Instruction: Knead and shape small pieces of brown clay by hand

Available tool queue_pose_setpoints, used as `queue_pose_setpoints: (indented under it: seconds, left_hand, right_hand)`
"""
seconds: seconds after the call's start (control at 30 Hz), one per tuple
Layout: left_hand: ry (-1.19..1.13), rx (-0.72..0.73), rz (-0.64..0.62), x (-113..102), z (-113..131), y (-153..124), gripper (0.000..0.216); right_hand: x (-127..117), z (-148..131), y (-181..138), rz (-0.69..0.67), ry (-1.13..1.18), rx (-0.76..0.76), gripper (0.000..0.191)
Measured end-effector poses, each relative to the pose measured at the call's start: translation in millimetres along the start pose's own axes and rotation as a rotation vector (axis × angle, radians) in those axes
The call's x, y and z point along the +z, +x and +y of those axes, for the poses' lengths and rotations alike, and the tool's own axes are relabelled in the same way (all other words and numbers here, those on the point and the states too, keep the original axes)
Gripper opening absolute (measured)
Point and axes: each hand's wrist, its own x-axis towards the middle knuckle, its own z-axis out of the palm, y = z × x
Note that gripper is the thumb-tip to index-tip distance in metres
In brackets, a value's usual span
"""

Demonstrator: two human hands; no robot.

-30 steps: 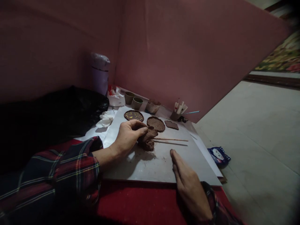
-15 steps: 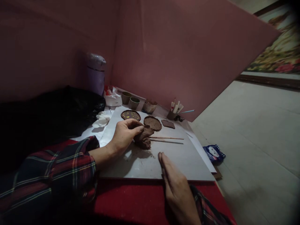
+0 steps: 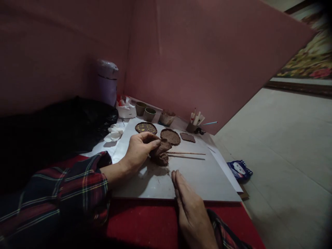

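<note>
Between thumb and fingers, my left hand (image 3: 138,150) pinches a flap of brown clay (image 3: 163,146), tilted up off the white board (image 3: 204,183). Just below it is a rough clay lump (image 3: 163,160); whether the two are joined I cannot tell. A thin wooden stick (image 3: 188,153) points right from the clay, with a dark line beneath it. My right hand (image 3: 190,204) rests on its edge at the board's front, fingers stretched out and close together, holding nothing. Behind the clay lie a round crinkle-edged clay disc (image 3: 170,137), a yellow-dotted disc (image 3: 145,128) and a small clay rectangle (image 3: 187,137).
Two green cups (image 3: 149,114), a smeared glass bowl (image 3: 166,118) and a pot of tools (image 3: 193,126) line the back. At left are crumpled white tissue (image 3: 113,132) and a black plastic bag (image 3: 64,128). A blue packet (image 3: 240,170) lies at right.
My right hand has shifted slightly left, closer to the clay. The left hand keeps its pinch on the flap. The whole view has moved a little.
</note>
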Motion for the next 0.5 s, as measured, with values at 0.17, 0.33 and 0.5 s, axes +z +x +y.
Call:
queue_pose_setpoints:
  seconds: [0.17,0.33,0.5]
  left_hand:
    - [0.011,0.003,-0.005,-1.3,-2.7,1.3,0.006]
    - [0.012,-0.011,-0.035,-1.7,-4.1,2.4,0.008]
    - [0.002,-0.062,-0.103,-1.1,-0.6,-0.8,0.010]
  right_hand:
    - [-15.0,-12.2,43.1,-0.009,0.407,0.212,0.040]
    - [-39.2,-2.0,72.2,-0.078,0.945,0.283,0.035]
    - [-38.3,-6.1,81.7,0.113,0.701,0.131,0.026]
